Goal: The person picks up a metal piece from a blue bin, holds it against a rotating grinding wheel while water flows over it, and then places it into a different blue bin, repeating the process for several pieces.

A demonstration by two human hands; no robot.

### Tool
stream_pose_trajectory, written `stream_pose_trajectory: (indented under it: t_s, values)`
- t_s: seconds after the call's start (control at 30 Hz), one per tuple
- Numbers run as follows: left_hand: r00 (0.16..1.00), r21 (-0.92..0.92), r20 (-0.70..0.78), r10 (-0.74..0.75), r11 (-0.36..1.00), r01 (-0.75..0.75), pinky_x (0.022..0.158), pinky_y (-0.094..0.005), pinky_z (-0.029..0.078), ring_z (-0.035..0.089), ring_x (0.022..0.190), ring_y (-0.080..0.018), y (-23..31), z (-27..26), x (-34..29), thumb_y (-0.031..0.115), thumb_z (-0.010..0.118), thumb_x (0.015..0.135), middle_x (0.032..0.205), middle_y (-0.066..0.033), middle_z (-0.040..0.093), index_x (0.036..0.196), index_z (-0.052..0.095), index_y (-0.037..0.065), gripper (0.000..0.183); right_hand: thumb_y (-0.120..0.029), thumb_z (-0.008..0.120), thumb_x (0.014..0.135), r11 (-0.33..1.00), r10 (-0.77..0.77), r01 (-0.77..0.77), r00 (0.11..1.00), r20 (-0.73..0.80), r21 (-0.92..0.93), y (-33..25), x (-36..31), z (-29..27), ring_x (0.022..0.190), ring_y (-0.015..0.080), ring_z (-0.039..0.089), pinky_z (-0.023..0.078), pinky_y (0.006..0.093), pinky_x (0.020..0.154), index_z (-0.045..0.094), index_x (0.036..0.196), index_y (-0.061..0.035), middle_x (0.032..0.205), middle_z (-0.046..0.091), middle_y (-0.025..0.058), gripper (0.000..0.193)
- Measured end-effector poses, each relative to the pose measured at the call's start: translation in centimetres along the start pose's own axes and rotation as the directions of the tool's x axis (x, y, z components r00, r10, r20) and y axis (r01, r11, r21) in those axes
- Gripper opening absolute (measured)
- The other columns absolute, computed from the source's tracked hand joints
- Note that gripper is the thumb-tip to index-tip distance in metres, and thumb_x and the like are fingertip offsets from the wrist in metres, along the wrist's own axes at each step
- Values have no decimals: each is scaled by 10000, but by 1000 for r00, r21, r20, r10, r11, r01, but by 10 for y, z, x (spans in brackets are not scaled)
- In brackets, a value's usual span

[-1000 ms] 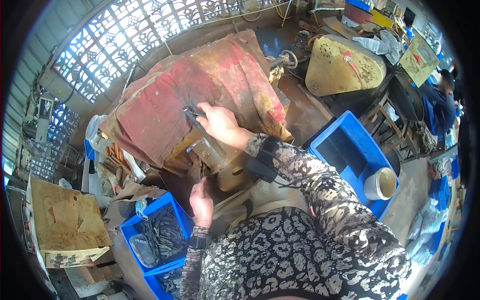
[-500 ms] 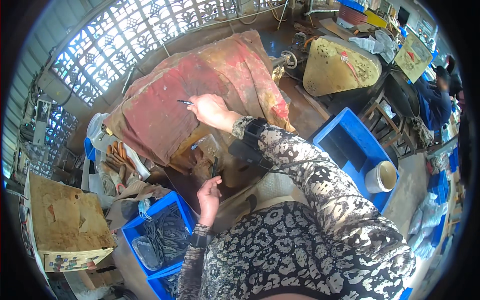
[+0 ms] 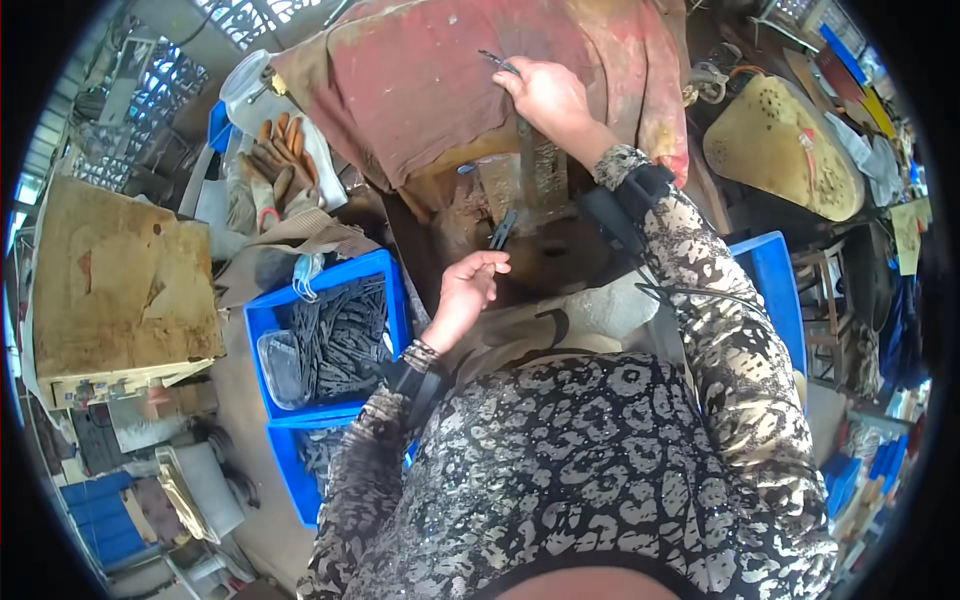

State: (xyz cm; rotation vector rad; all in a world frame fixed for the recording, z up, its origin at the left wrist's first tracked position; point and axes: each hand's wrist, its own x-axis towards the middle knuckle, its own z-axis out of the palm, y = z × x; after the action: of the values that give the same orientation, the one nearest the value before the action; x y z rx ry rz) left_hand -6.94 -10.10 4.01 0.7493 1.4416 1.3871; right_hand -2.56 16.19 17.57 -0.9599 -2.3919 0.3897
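Observation:
In my raised right hand (image 3: 550,98), a thin dark metal piece (image 3: 498,62) is pinched, its end sticking out leftward past the thumb and index finger. Behind that hand hangs a stained red cloth (image 3: 420,80). My left hand (image 3: 465,298) is lower and further left, fingers loosely bent and apart, with nothing visible in them. Just beyond its fingertips lies a small dark forked tool (image 3: 503,230), like pliers, over a wet brown work area (image 3: 540,235); a narrow gap shows between fingertips and tool.
Left of my left hand, a blue bin (image 3: 262,325) holds many dark metal pieces and a clear plastic box (image 3: 285,368). Worn gloves (image 3: 280,160) lie beyond it. A stained cardboard box (image 3: 120,290) stands far left. A blue tub (image 3: 770,280) and a spotted yellowish panel (image 3: 775,150) are at right.
The view has tilted down, so the scene sits higher. My left hand has drawn back slightly from the dark forked tool. My right hand still grips its thin metal piece before the red cloth.

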Motion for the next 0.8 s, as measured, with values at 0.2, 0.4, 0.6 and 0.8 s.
stream_pose_trajectory:
  t_s: [0.2, 0.4, 0.6, 0.8]
  values:
    - [994, 22, -84, 70, 997, -69, 479, -174, 389, 467, 552, -23, 1, 4, 2, 50, 478, 979, 902, -1, 674, 1089, 663, 37, 215, -402, 510, 943, 999, 41, -42, 999, 9, 30, -5, -4, -4, 937, 366, 637, 490, 494, 829, 631, 1074, -144, 938, 684, 148, 314]
    - [850, 402, -203, 487, 833, -381, 529, -223, 438, 509, 584, -66, 15, -25, 23, 12, 490, 946, 898, -25, 670, 1090, 653, 7, 218, -399, 559, 919, 963, -59, 50, 998, 27, 266, 5, -44, -32, 829, 343, 634, 490, 438, 759, 648, 1002, -79, 859, 661, 165, 343]
    - [708, 899, 217, 671, 144, -413, 698, -370, 521, 637, 771, -313, 18, -49, 68, -11, 554, 824, 924, -204, 654, 1100, 657, -2, 294, -229, 657, 909, 855, -92, -41, 969, 230, 517, 17, -166, -75, 736, 82, 504, 448, 261, 703, 644, 1038, 4, 771, 603, 61, 267]
    - [804, 921, 371, 464, -75, -382, 738, -453, 504, 624, 854, -376, -4, -34, 82, 145, 611, 849, 882, -194, 638, 978, 661, 14, 190, -164, 703, 871, 815, 29, -224, 937, 348, 534, 16, -264, -84, 742, 88, 580, 473, 261, 683, 669, 1033, 11, 830, 670, 92, 242]
